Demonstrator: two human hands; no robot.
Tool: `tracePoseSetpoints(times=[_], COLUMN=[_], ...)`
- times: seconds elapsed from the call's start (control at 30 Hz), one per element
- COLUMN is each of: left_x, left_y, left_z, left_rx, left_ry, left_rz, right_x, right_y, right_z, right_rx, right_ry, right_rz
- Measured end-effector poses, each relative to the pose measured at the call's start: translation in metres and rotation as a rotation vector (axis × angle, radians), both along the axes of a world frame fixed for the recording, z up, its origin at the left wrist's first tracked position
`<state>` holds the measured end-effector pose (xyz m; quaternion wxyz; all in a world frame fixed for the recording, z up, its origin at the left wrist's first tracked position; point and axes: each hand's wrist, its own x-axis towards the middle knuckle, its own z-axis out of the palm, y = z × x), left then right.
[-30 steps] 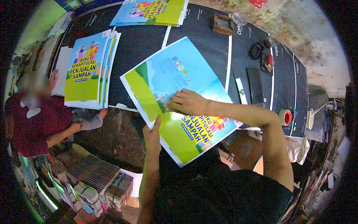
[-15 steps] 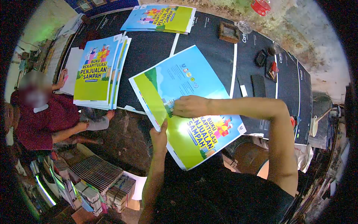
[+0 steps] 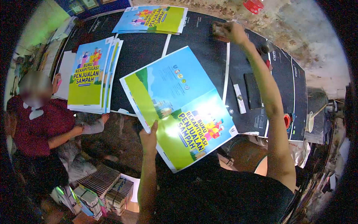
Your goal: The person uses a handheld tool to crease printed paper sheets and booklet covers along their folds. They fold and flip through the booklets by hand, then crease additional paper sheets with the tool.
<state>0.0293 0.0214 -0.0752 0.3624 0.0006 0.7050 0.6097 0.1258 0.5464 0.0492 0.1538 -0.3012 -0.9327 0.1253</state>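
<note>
A large glossy printed cover sheet (image 3: pixel 169 84), blue and green with the title "Buku Rekapitulasi Penjualan Sampah", lies at an angle over the table's near edge. My left hand (image 3: pixel 150 138) grips its lower left edge, thumb on top and the other fingers hidden underneath. Far off at the back of the table, my right hand (image 3: pixel 237 34) reaches to a small wooden box (image 3: pixel 220 30). Its fingers are at the box's right side, blurred and partly hidden, so their closure is unclear.
Similar covers form a stack (image 3: pixel 86 74) at left and another stack (image 3: pixel 149 18) at the back. A person in a maroon shirt (image 3: pixel 35 127) sits at left. Bundled books (image 3: pixel 100 183) stand on the floor. A dark flat block (image 3: pixel 253 90) lies on the black table (image 3: pixel 145 48).
My right hand has left the cover sheet's middle and moved up and right to the wooden box. My left hand still holds the sheet. The whole view has shifted slightly.
</note>
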Motion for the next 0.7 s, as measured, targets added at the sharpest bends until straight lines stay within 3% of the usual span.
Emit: tracePoseSetpoints(times=[0.1, 0.17, 0.27, 0.33, 0.47, 0.53, 0.63, 0.7], left_x=[-0.006, -0.007, -0.004, -0.004, -0.007, -0.015, -0.023, -0.031], left_y=[0.006, 0.006, 0.009, 0.009, 0.014, 0.014, 0.015, 0.013], left_z=[0.007, 0.001, 0.012, 0.018, 0.026, 0.018, 0.028, 0.025], left_rx=[-0.075, -0.013, 0.004, -0.043, -0.088, -0.112, -0.132, -0.174], left_ry=[0.022, 0.041, 0.149, 0.147, 0.199, 0.24, 0.267, 0.221], left_rz=[-0.026, -0.025, -0.012, -0.016, -0.013, -0.041, -0.068, -0.13], right_x=[0.011, 0.008, -0.002, -0.001, 0.002, 0.01, 0.026, 0.042], right_y=[0.137, 0.125, 0.15, 0.139, 0.092, -0.01, -0.153, -0.201], right_z=[-0.06, -0.049, -0.048, -0.027, -0.012, 0.011, -0.005, -0.041], right_rx=[0.134, 0.254, 0.084, 0.076, 0.357, 0.263, -0.134, -0.207], right_ry=[-0.176, -0.207, -0.449, -0.438, -0.205, -0.129, -0.428, -0.23], right_rz=[-0.013, -0.032, -0.056, 0.054, -0.017, 0.327, 0.549, 0.808])
